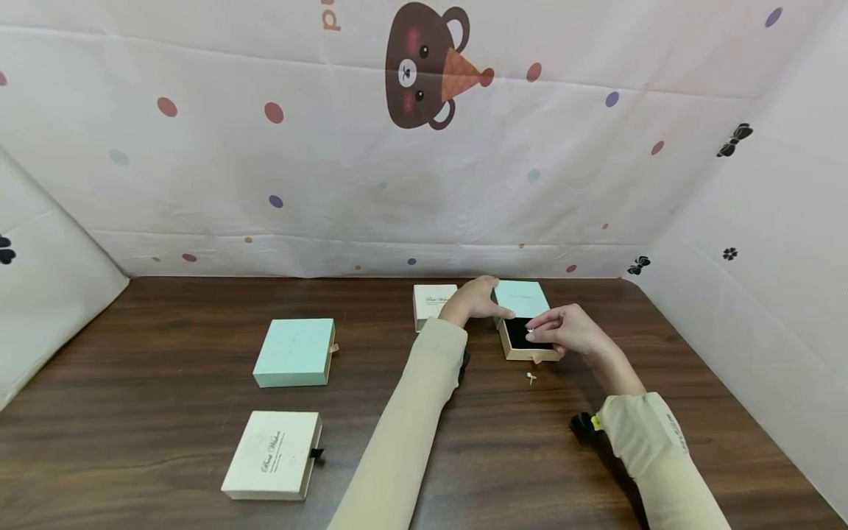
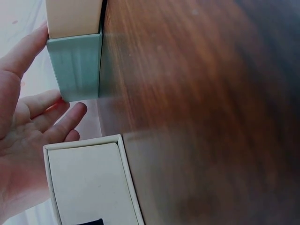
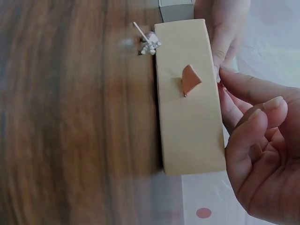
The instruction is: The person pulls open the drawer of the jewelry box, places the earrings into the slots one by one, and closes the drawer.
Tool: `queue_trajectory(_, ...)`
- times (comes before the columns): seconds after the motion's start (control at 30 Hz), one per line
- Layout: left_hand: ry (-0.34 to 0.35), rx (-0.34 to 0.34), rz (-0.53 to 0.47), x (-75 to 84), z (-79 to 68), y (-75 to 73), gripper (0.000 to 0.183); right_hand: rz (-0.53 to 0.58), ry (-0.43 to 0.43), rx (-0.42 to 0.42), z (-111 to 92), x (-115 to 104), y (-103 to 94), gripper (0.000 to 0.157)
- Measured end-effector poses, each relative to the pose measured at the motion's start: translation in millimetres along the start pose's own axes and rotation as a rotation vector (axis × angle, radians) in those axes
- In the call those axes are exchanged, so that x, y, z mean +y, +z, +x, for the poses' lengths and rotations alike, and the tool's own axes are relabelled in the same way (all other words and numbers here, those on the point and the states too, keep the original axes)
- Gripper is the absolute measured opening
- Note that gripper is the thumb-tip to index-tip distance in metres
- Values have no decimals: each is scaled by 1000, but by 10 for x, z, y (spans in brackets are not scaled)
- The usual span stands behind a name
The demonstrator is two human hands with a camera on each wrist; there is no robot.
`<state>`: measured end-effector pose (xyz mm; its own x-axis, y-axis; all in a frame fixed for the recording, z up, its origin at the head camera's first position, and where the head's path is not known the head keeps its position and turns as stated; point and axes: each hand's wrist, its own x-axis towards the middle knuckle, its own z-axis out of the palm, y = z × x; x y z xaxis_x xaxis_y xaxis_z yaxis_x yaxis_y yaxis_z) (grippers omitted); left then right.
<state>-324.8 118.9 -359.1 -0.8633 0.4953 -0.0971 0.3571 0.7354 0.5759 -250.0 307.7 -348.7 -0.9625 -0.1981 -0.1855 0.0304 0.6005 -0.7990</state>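
Observation:
A mint-green drawer-style jewelry box (image 1: 521, 297) stands at the back right, its cream drawer (image 3: 190, 126) pulled out toward me, with a black lining (image 1: 519, 333). My left hand (image 1: 473, 299) holds the box's sleeve (image 2: 75, 65) from the left, thumb near the front edge and fingertips at the back corner. Above the drawer's lining, my right hand (image 1: 571, 330) pinches a small shiny earring (image 1: 530, 330), mostly hidden by the fingertips. Another silver earring (image 1: 531, 377) with a thin post lies on the table just in front of the drawer.
A small white box (image 1: 432, 298) stands behind my left wrist. On the left side of the brown table (image 1: 165, 442) lie a closed mint box (image 1: 296, 352) and a closed white box (image 1: 273, 453). White printed cloth (image 1: 318, 162) walls the back and sides.

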Motion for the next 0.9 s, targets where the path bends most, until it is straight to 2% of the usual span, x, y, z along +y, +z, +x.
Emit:
queue_trajectory(0.23,9,-2,0,8,-4,-2,82,-28,0,24,25,-6,25,34)
queue_trajectory(0.9,-3,-9,-8,-1,3,-3,82,-84,18,18,78,-20,79,26)
